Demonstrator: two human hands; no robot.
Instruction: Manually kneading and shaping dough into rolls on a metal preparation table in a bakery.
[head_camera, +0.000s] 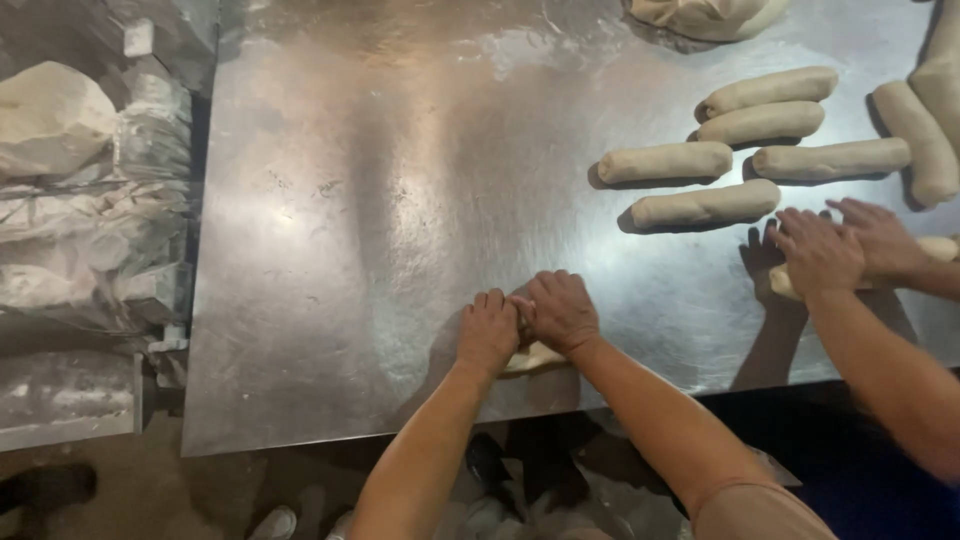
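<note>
The fingers (545, 290) of both hands were laid flat and close together, pressed down over a small piece of dough (532, 357) that showed only at the heels of the palms. The left hand (488, 330) and right hand (560, 312) were set side by side, touching, near the front edge of the steel surface (380, 200). Even, light pressure was judged best here, so the piece would roll out smooth and match the finished logs (705, 203) lined up well beyond the right fingers. Just beside those, a co-worker's hands (840, 245) were pressed over another piece. A larger dough mass (705, 15) was left at the far edge.
</note>
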